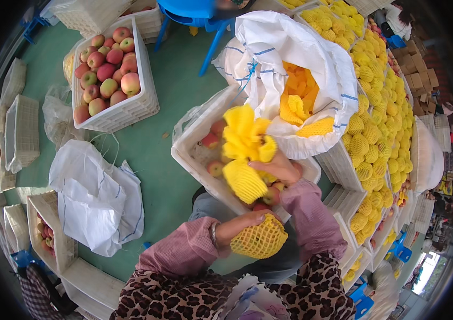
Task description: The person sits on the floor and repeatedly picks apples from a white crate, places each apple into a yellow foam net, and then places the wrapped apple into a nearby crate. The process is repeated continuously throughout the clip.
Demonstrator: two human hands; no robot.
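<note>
My left hand point(236, 229) is closed around an apple in a yellow foam net sleeve point(259, 237), low in front of my body. In my right hand point(280, 167) is a bunch of yellow foam net sleeves point(246, 138), slightly blurred, over a white plastic crate point(194, 162). Loose apples point(215, 169) lie in that crate, partly hidden by the sleeves and my hand. Just behind the crate, an open white woven sack point(330, 76) holds more yellow and orange foam sleeves point(299, 90).
A white crate full of bare apples point(116, 120) stands at the upper left. An empty-looking white woven sack point(90, 200) lies on the green floor. Stacked crates of netted apples point(370, 140) line the right. A blue plastic stool point(194, 12) stands at the top.
</note>
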